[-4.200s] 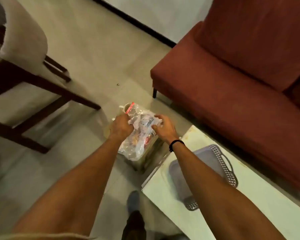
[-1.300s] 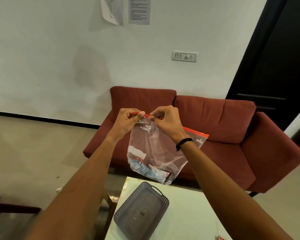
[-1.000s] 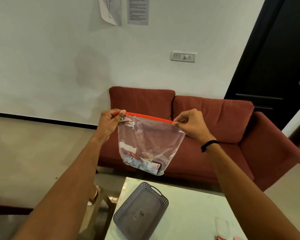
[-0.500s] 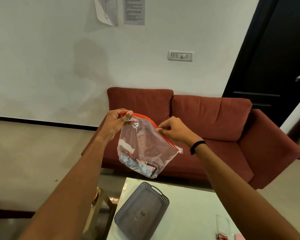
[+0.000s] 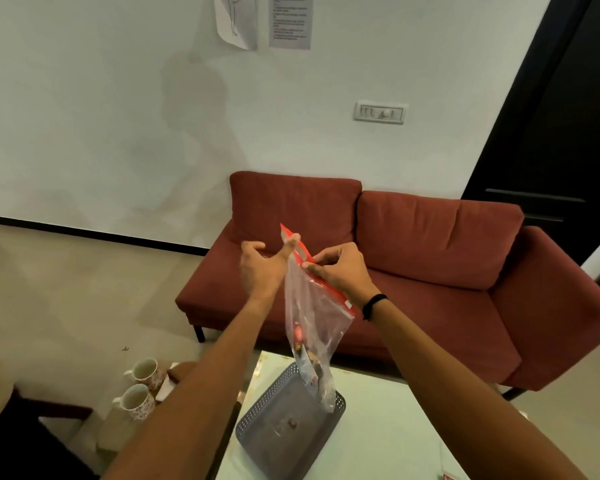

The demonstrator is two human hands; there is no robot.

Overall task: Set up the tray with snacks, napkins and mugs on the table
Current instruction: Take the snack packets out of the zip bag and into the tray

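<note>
A clear zip bag [image 5: 310,327] with a red seal strip is hanging in the air above the far end of the grey perforated tray [image 5: 284,427], its lower corner holding a few small snack packets. The right hand [image 5: 340,271] is pinching the red strip, its fingers [image 5: 310,266] clenched on it. The left hand [image 5: 262,268] is touching the strip's upper end with the thumb only, its other fingers spread loose and released.

One tray is lying on the pale, glossy table [image 5: 395,438], with a small dark speck on its floor. Two patterned mugs [image 5: 139,388] are standing close together on a low wooden surface left of the table, both empty as far as can be seen. A red packet corner [image 5: 449,477] is peeking in at the table's near edge.

One red two-seat sofa [image 5: 413,258] is standing behind the table against a white wall, where two paper sheets [image 5: 264,19] and one switch plate [image 5: 380,112] are hanging. A dark door [image 5: 561,116] is filling the right side.
</note>
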